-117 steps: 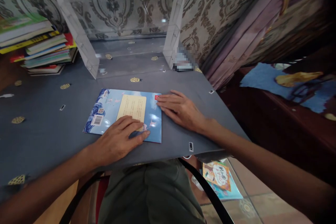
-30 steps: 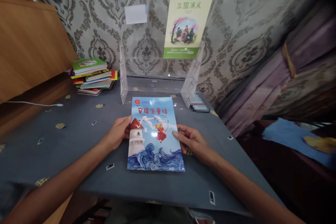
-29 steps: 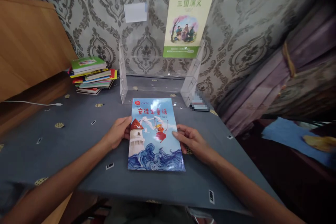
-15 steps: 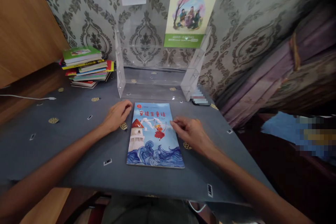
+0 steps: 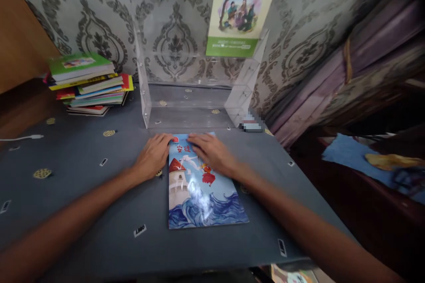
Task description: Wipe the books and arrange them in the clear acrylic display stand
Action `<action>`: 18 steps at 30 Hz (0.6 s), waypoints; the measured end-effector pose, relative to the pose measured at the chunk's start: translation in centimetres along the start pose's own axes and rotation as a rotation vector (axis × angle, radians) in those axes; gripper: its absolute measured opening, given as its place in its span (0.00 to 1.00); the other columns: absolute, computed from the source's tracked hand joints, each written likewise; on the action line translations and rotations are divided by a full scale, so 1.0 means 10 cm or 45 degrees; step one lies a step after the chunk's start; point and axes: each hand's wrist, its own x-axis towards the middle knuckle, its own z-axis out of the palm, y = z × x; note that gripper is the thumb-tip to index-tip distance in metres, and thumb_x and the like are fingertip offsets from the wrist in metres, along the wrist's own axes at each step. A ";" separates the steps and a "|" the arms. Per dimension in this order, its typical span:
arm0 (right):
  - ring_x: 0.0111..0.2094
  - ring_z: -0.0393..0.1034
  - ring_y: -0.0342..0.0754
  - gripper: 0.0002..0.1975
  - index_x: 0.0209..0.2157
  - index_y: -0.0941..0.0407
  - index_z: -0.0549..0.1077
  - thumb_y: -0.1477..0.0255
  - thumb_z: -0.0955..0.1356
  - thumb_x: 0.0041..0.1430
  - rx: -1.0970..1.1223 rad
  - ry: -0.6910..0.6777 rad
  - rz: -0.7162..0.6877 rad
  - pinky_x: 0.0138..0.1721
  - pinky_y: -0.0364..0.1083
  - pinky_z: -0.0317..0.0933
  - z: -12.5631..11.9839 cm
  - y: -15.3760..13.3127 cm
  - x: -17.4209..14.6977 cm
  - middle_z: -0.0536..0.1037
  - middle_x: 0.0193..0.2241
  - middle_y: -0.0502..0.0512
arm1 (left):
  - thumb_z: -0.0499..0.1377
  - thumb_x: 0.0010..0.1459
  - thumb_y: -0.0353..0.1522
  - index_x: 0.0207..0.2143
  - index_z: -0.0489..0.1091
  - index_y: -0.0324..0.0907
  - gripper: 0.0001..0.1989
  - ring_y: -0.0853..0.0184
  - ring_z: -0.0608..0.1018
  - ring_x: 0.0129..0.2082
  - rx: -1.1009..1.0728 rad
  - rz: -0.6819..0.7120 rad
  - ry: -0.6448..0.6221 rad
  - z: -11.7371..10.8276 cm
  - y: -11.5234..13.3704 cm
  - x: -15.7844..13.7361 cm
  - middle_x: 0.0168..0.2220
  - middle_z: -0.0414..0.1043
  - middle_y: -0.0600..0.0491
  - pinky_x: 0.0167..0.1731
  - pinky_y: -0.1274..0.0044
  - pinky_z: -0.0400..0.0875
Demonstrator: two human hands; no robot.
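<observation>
A blue paperback picture book [image 5: 202,194] lies flat on the table, its cover showing red Chinese characters, a white tower with a red roof, and waves. My left hand [image 5: 153,155] rests at its upper left edge, fingers stretched forward with the tips at the corner. Across the upper right part of the cover lies my right hand [image 5: 214,152], fingers extended and flat, hiding some of the title. Neither hand grips the book.
A clear acrylic rack [image 5: 186,117] stands behind the book, with a yellow-green book [image 5: 244,13] upright on it. Several stacked books [image 5: 88,82] sit at the left near a white cable [image 5: 25,138]. A pixelated object [image 5: 251,121] lies right of the rack; a purple curtain [image 5: 308,79] hangs beyond.
My right hand has moved left from beside the book onto its upper cover. My left hand has come closer to the top left corner. The view has tilted down and shifted slightly.
</observation>
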 end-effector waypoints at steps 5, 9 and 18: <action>0.61 0.68 0.54 0.18 0.56 0.56 0.73 0.71 0.60 0.70 0.128 0.109 0.152 0.62 0.60 0.62 -0.07 0.35 -0.20 0.74 0.60 0.62 | 0.47 0.69 0.30 0.52 0.68 0.42 0.14 0.56 0.74 0.52 -0.041 -0.009 -0.018 -0.05 0.01 0.02 0.52 0.74 0.46 0.52 0.62 0.69; 0.61 0.68 0.53 0.18 0.55 0.54 0.74 0.72 0.60 0.69 0.174 0.149 0.125 0.62 0.60 0.62 -0.04 0.38 -0.22 0.74 0.59 0.59 | 0.48 0.70 0.36 0.54 0.67 0.42 0.16 0.54 0.73 0.55 -0.070 0.002 -0.027 -0.05 0.00 0.01 0.55 0.72 0.45 0.55 0.59 0.68; 0.62 0.66 0.53 0.19 0.57 0.57 0.73 0.74 0.60 0.69 0.119 0.151 0.124 0.64 0.57 0.59 0.00 0.35 -0.21 0.73 0.61 0.60 | 0.47 0.71 0.46 0.63 0.61 0.38 0.28 0.51 0.58 0.70 0.184 0.270 -0.199 -0.09 0.34 -0.27 0.67 0.60 0.38 0.67 0.54 0.52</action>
